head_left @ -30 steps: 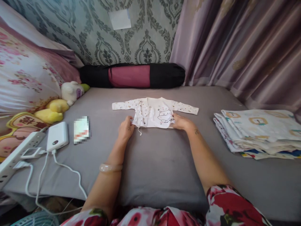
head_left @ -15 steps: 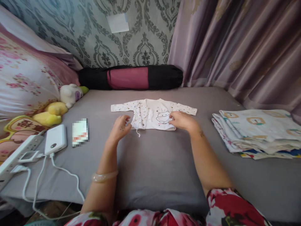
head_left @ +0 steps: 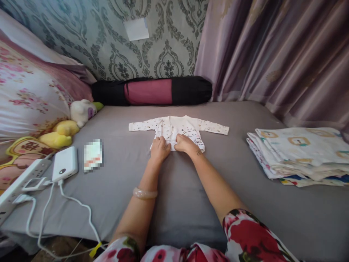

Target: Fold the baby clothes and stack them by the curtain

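A small white baby shirt (head_left: pixel 178 123) lies spread on the grey bed sheet, both long sleeves stretched out sideways. It has little prints and a cartoon animal outline on its front. My left hand (head_left: pixel 160 148) rests on the lower left front, its fingers bent down onto the cloth. Just to its right, my right hand (head_left: pixel 185 143) pinches the fabric near the lower middle, partly covering the cartoon. The fingertips of both hands are partly hidden. The tie at the lower left hem is out of sight.
Folded printed cloths (head_left: pixel 302 153) are stacked at the right. On the left lie a power bank (head_left: pixel 64 163), a power strip (head_left: pixel 24 182), white cables, a blurred small packet (head_left: pixel 93 155) and plush toys (head_left: pixel 58 134). A black and pink roll (head_left: pixel 148 91) lies along the wall.
Both hands let go of the shirt's lower side edges and moved inward to its lower middle, where they touch the cloth again. The shirt has stayed in place.
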The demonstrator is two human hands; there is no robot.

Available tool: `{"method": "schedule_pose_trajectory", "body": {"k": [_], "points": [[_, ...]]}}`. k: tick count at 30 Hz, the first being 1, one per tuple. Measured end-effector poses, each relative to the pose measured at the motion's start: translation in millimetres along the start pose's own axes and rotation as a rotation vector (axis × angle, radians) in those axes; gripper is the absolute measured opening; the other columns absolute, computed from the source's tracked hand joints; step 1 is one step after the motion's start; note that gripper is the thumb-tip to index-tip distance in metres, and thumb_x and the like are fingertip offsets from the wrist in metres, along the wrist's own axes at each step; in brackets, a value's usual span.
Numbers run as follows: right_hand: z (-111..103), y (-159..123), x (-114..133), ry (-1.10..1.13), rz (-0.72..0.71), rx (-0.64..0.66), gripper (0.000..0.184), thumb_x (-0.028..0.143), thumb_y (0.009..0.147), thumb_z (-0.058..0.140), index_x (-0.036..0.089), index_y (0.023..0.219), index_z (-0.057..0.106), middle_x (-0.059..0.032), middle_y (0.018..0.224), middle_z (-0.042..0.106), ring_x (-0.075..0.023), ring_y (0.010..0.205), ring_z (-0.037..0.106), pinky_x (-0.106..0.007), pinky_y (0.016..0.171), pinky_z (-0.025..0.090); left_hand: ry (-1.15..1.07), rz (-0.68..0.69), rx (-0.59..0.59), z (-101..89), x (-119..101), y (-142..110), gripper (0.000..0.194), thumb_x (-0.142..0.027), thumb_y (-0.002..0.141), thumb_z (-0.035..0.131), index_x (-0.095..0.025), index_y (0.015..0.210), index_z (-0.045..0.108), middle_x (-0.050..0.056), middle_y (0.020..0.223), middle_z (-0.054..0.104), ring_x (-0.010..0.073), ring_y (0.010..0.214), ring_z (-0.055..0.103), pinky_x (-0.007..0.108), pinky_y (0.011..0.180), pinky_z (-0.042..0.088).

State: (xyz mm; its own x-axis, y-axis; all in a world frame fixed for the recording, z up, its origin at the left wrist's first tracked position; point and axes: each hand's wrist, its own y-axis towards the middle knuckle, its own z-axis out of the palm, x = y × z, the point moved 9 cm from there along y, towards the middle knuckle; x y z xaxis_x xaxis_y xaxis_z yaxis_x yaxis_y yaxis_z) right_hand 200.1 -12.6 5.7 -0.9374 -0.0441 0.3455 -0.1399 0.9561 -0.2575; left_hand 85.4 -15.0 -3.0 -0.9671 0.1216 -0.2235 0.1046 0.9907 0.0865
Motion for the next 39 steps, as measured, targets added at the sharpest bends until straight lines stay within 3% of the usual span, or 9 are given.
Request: {"method": "schedule_pose_trajectory", "body": {"k": [4, 7, 10, 14, 19, 27, 33, 39], "points": [[-3, 8, -9, 0.024, 0.014, -0.063, 0.023, 0.014, 0.076, 0.058, 0.014, 0.098, 0.066, -0.0169, 0.107, 0.068, -0.0246, 0.097, 0.065, -0.026, 0.071, 0.044, 0.055, 0.008, 0.002, -3.3, -3, -4, 0.025, -0.014, 0.082, 0.047, -0.012, 0.103, 0.059, 0.015, 0.101, 0.061, 0.0258, 0.1, 0.057, 0.034, 0.086, 0.044], [5, 18, -23, 0.201, 0.003, -0.025, 0.009, 0.014, 0.075, 0.059, 0.016, 0.079, 0.067, -0.0097, 0.078, 0.071, -0.0196, 0.078, 0.066, -0.023, 0.064, 0.044, 0.084, 0.015, -0.001, -3.0, -4, -6, 0.026, -0.011, 0.082, 0.045, -0.013, 0.102, 0.061, 0.015, 0.101, 0.061, 0.0255, 0.099, 0.057, 0.034, 0.084, 0.044], [11, 27, -41, 0.469, 0.035, 0.004, 0.007, 0.013, 0.073, 0.058, 0.017, 0.07, 0.064, 0.0008, 0.051, 0.058, -0.0133, 0.055, 0.06, -0.019, 0.054, 0.041, 0.096, 0.012, -0.024, -2.4, -2, -6, 0.025, -0.014, 0.087, 0.041, -0.014, 0.097, 0.064, 0.015, 0.098, 0.062, 0.0253, 0.096, 0.057, 0.034, 0.082, 0.042], [-2, 29, -52, 0.817, 0.076, -0.102, 0.006, 0.012, 0.073, 0.058, 0.016, 0.07, 0.062, 0.0065, 0.047, 0.05, -0.0074, 0.044, 0.048, -0.016, 0.046, 0.037, 0.106, 0.01, -0.102, -10.4, -4, -7, 0.027, -0.025, 0.091, 0.041, -0.015, 0.089, 0.066, 0.014, 0.098, 0.062, 0.0269, 0.096, 0.056, 0.036, 0.08, 0.04], [-18, 20, -43, 1.084, 0.114, -0.156, 0.004, 0.013, 0.074, 0.06, 0.016, 0.07, 0.06, 0.0065, 0.05, 0.049, -0.0067, 0.044, 0.046, -0.016, 0.044, 0.037, 0.027, 0.035, -0.166, -20.8, -16, -10, 0.034, -0.032, 0.095, 0.038, -0.018, 0.091, 0.067, 0.012, 0.093, 0.064, 0.0248, 0.094, 0.056, 0.035, 0.081, 0.039], [-28, 12, -22, 1.121, 0.085, -0.195, 0.007, 0.011, 0.076, 0.057, 0.016, 0.073, 0.058, 0.0075, 0.05, 0.047, -0.0063, 0.044, 0.043, -0.016, 0.045, 0.037, -0.194, 0.131, -0.116, -2.0, -37, -6, 0.031, -0.023, 0.096, 0.034, -0.019, 0.103, 0.064, 0.008, 0.094, 0.063, 0.0199, 0.095, 0.058, 0.03, 0.084, 0.042], [-20, 17, -11, 1.074, 0.027, -0.174, 0.008, 0.01, 0.078, 0.055, 0.017, 0.074, 0.057, 0.0073, 0.054, 0.05, -0.0056, 0.044, 0.045, -0.016, 0.046, 0.037, -0.08, 0.148, 0.002, 11.1, -46, -8, 0.029, -0.017, 0.092, 0.035, -0.016, 0.094, 0.064, 0.011, 0.098, 0.062, 0.0228, 0.098, 0.056, 0.033, 0.083, 0.044], [-5, 26, -6, 1.02, -0.031, -0.147, 0.009, 0.012, 0.079, 0.053, 0.017, 0.074, 0.057, 0.0079, 0.054, 0.051, -0.0061, 0.045, 0.046, -0.016, 0.046, 0.037, 0.024, 0.224, 0.073, 2.8, -60, -27, 0.029, -0.02, 0.089, 0.04, -0.015, 0.088, 0.069, 0.013, 0.095, 0.066, 0.0271, 0.097, 0.059, 0.038, 0.085, 0.043]]}}
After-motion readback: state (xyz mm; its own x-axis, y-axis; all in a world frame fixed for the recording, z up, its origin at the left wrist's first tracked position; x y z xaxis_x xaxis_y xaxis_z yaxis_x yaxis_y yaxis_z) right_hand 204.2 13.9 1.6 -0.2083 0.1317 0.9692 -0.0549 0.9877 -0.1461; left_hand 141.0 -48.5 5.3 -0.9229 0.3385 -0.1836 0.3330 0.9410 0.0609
